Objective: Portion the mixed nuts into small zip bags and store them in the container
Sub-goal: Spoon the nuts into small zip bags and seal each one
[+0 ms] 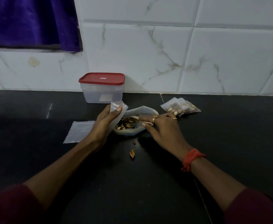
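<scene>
Under both hands: bench (51,159), dark and glossy, is spread across the whole lower view.
Beyond the hands: wall (197,54) of white marbled tiles is met by the far edge of the bench; a purple curtain (27,21) is hung at its upper left.
Container (102,88): a clear tub closed with a red lid (101,78) is stood against the wall, just beyond the left hand.
Large bag (137,120): a clear bag of mixed nuts (124,124) is laid open on the bench between the two hands, its mouth turned toward the left hand.
Empty zip bag (79,131): laid flat on the bench just outside the left hand, partly covered by the wrist.
Filled zip bags (180,107): a small overlapping pile is laid just beyond the right hand, near its fingertips.
Left hand (107,122): curled closed, with a small clear zip bag (118,110) pinched between thumb and fingers and held upright at the mouth of the large bag.
Right hand (161,126): held palm down with fingers bent and reached into the large bag; whether nuts are gripped cannot be told. Rings are worn on two fingers, and an orange thread band (192,159) is tied at the wrist.
Loose nuts (132,153): two pieces are left on the bench nearer than the large bag, between the forearms.
</scene>
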`<state>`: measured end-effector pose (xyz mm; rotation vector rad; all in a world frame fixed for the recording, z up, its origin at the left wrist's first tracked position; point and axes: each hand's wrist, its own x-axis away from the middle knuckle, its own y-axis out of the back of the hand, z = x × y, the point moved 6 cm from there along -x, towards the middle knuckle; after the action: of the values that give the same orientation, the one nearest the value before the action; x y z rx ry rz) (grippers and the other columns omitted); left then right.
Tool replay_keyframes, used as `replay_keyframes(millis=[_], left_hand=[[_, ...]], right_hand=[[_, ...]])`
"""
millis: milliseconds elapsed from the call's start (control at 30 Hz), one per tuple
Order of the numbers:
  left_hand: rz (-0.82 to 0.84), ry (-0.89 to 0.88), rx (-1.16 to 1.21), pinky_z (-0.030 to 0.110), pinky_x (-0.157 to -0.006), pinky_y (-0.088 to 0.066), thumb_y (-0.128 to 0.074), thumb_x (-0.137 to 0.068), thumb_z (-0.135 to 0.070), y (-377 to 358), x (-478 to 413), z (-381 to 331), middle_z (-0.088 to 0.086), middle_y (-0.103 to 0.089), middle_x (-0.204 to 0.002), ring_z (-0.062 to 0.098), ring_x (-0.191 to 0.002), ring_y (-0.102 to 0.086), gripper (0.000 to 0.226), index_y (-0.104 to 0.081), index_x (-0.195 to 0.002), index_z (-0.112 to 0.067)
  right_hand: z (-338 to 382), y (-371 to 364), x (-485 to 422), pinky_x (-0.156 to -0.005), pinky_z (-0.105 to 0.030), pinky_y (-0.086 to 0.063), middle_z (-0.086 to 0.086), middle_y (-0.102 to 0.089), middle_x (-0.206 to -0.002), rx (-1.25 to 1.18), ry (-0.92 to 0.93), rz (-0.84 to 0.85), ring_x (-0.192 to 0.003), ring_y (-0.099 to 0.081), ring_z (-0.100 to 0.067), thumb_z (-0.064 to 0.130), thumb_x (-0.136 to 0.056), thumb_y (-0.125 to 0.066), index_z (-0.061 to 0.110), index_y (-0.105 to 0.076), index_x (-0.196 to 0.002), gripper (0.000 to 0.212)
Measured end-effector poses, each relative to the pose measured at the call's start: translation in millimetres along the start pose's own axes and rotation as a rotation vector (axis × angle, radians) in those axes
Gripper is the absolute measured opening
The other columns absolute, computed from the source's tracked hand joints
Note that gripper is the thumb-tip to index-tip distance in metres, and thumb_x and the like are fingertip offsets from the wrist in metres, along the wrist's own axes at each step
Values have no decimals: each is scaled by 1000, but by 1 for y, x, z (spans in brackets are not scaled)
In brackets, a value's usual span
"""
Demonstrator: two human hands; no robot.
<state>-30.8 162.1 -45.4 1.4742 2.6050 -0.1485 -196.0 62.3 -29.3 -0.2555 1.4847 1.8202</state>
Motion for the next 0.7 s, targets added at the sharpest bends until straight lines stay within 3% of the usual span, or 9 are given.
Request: replay_keyframes(millis=[100, 233, 400, 567, 700], left_hand=[[17, -1, -11, 23, -87, -45, -58, -82, -46, 2, -2, 4, -2, -62, -130, 12, -118, -58, 61, -55, -137, -20], [57, -19, -18, 26, -93, -43, -57, -81, -44, 2, -4, 6, 1, -61, -135, 14, -123, -56, 61, -54, -137, -19], [67, -21, -17, 30, -97, -44, -58, -81, -42, 2, -4, 6, 2, -61, -134, 16, -124, -56, 58, -55, -134, -20], [52, -29, -12, 32, -103, -43, -67, -75, -41, 2, -4, 5, 1, -62, -132, 15, -124, -56, 60, -56, -131, -20], [45, -12, 6, 40, -110, -40, -70, -74, -45, 4, -5, 7, 3, -61, -135, 18, -127, -54, 66, -55, -133, -19]], right_hand=[[5, 2, -1, -98, -31, -29, 15, -76, -98, -67, 42, -28, -84, -57, 1, 42, -96, -54, 38, -73, -116, 28], [4, 12, 3, -98, -36, -33, 15, -75, -89, -63, 38, -144, -78, -49, 12, 42, -97, -55, 34, -75, -109, 25], [11, 20, 6, -100, -42, -36, 9, -75, -89, 126, 56, -232, -85, -64, -9, 40, -97, -52, 26, -77, -104, 30], [10, 10, 5, -104, -41, -32, 12, -75, -95, 80, 47, -115, -91, -66, -6, 47, -97, -46, 28, -77, -103, 37], [10, 25, 5, -100, -43, -35, 9, -74, -86, 107, 58, -257, -79, -64, -8, 40, -97, -55, 23, -77, -95, 28]])
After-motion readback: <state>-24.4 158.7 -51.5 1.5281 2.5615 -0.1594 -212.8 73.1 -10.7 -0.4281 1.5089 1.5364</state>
